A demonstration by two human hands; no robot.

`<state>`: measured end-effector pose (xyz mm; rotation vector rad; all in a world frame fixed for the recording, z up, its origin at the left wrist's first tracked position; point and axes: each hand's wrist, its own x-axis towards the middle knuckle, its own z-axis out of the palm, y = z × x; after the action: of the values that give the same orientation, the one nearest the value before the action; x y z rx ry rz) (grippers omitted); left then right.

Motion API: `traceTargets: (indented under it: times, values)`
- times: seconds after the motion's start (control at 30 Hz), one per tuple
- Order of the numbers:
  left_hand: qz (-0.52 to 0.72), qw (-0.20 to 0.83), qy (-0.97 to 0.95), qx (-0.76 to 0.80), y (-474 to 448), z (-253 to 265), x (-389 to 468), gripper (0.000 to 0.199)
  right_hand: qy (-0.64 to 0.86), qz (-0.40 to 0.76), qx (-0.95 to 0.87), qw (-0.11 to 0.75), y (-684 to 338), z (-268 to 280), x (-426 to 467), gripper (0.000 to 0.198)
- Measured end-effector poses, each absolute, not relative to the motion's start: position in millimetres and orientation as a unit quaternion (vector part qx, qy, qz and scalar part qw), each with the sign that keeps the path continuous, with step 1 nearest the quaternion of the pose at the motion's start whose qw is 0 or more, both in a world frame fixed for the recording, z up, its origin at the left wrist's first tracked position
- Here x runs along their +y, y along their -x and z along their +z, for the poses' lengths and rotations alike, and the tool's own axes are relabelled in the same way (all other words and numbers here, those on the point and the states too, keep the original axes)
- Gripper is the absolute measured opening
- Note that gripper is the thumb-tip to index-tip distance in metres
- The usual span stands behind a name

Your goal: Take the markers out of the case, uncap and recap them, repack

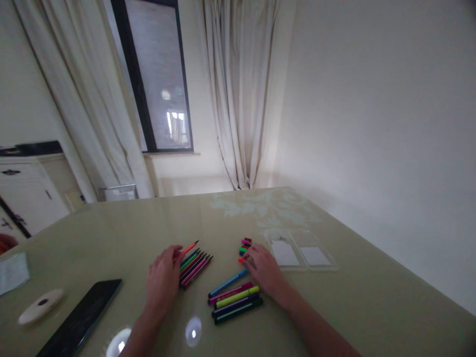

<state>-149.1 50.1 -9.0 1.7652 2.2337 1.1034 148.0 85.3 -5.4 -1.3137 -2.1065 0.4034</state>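
My left hand (163, 277) is closed around an orange felt-tip pen (191, 247), whose bare dark tip points away to the right. Beside it lies a row of uncapped felt-tip pens (194, 270) in green, red, purple and other colours, tips facing away. My right hand (265, 270) pinches a small orange pen cap (241, 260) at its fingertips. Just beyond these fingers several loose caps (245, 243) in pink, red and green lie in a column. Between my forearms rest several capped pens: a blue pen (226, 284), a yellow-green pen (237, 297), and a dark green pen (238, 312) among them.
An opened clear plastic case (302, 250) with white cards lies right of my right hand. To the left are a black phone-like slab (84, 317), a cream oval object (40, 307) and a pale folded cloth or paper (14, 273). The glossy table (357, 307) meets a wall at right.
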Motion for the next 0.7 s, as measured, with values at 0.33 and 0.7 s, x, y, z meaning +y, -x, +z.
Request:
traceTargets:
  times: [0.33,0.7]
  values:
    - [0.456,0.251,-0.665,0.536,83.2,4.2,36.1,0.032,0.406,0.305,-0.727,0.461,-153.0,14.3,74.2,0.027]
    - [0.461,0.255,-0.662,0.533,74.4,0.3,29.9,0.024,0.402,0.36,-0.711,0.451,-150.9,5.6,71.7,0.021]
